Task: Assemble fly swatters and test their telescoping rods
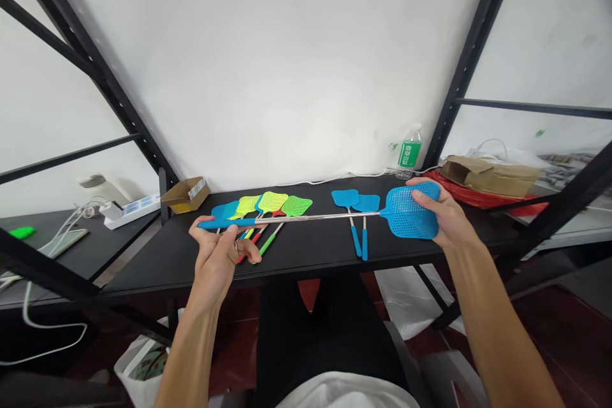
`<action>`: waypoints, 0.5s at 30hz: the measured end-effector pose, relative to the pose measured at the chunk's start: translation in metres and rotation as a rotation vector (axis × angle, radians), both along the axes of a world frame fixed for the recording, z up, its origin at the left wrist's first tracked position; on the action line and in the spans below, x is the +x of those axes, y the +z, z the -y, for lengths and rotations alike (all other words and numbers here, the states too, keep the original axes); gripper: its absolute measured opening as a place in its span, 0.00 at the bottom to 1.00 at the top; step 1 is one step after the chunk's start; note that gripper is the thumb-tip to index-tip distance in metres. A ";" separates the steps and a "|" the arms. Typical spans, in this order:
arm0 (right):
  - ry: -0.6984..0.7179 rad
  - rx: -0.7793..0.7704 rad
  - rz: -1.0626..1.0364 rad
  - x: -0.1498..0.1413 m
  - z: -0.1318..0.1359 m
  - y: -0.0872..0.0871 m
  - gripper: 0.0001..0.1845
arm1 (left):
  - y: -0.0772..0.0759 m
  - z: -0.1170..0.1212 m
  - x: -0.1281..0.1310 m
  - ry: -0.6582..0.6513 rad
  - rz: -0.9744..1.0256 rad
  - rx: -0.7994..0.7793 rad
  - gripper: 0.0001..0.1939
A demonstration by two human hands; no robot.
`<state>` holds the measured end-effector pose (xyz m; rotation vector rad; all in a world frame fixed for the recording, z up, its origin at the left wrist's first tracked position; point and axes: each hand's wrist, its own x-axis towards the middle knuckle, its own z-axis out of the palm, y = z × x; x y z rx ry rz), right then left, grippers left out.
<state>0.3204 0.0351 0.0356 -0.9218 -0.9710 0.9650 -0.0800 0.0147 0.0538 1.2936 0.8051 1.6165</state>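
Observation:
A blue fly swatter [325,217] with a long metal rod is held level above the black shelf, stretched between both hands. My left hand [220,252] grips its blue handle between thumb and fingers; a ring shows on one finger. My right hand [444,210] pinches the perforated blue head, thumb on the near face and fingers behind. Beneath and behind the left hand lies a fanned group of swatters in blue, yellow, red and green, the green swatter [297,206] at its right. Two shorter blue swatters [356,241] lie together nearer the right hand.
A small open cardboard box [185,196] sits at the shelf's back left, beside a white power strip [134,210]. At the back right stand a water bottle [410,153] and a torn cardboard box [492,175] on red plastic. Black metal posts frame both sides.

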 end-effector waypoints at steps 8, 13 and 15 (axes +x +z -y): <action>0.075 -0.027 -0.005 -0.021 -0.004 -0.002 0.21 | 0.002 0.005 0.014 0.047 0.020 -0.007 0.22; 0.121 -0.049 -0.053 -0.039 -0.002 -0.003 0.21 | -0.001 0.012 0.027 0.061 -0.018 0.034 0.20; 0.164 -0.060 -0.083 -0.051 -0.001 -0.004 0.20 | -0.004 0.016 0.037 0.009 -0.059 0.020 0.18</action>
